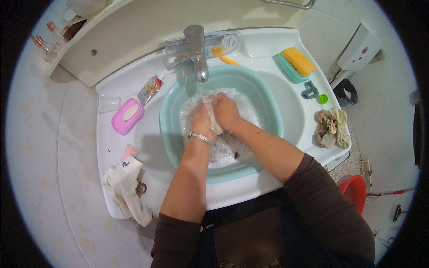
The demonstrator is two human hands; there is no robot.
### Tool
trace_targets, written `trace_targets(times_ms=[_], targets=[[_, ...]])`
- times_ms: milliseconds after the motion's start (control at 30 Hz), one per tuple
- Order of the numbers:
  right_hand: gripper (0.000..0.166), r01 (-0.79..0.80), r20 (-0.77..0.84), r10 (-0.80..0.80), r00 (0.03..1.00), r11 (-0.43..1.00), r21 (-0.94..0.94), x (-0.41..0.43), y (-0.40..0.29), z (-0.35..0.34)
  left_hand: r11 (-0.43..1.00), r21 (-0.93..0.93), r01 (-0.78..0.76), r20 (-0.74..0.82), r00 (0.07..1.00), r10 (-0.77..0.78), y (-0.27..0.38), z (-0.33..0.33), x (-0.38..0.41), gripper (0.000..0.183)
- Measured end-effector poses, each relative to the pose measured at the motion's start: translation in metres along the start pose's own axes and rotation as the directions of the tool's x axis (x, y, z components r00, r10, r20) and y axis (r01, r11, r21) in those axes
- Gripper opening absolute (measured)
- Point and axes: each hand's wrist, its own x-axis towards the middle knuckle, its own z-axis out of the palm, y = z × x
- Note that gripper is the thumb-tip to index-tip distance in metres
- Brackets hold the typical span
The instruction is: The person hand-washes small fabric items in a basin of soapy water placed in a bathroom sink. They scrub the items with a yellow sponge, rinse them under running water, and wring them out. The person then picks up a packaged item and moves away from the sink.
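Over soapy water in a pale teal plastic basin (274, 110), both hands hold a wet white sock-like cloth (215, 122) with a pinkish patch. My left hand (202, 117), with a silver bangle (201, 136) at the wrist, lies along the cloth's left side. My right hand (225, 109) is closed on its upper right part, with the knuckles up. The fingers hide much of the cloth. White suds (224, 154) float around the hands, with a small dark bit (237, 155) among them.
The basin stands in a white washbasin (147, 160) under a metal faucet (197, 50). To the left are a pink soap dish (117, 124), a toothpaste tube (150, 89), a clear cup (109, 104) and white socks (124, 184). Rightward sit a yellow sponge (299, 61) and crumpled socks (330, 129).
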Motion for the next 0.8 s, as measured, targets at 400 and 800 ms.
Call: trace_targets(times_ms=[400,800], targets=[[0.018,-0.011,-0.013,0.007,1.0,0.947,-0.322,0.012,0.017,-0.025,0.994,-0.11,-0.025,0.085,0.996,0.034,0.01,-0.004,0.002,0.027],[0.029,0.161,0.268,-0.008,0.963,0.818,-0.553,-0.004,0.027,-0.012,0.409,0.889,-0.205,0.079,0.949,0.305,-0.013,-0.043,0.023,0.038]])
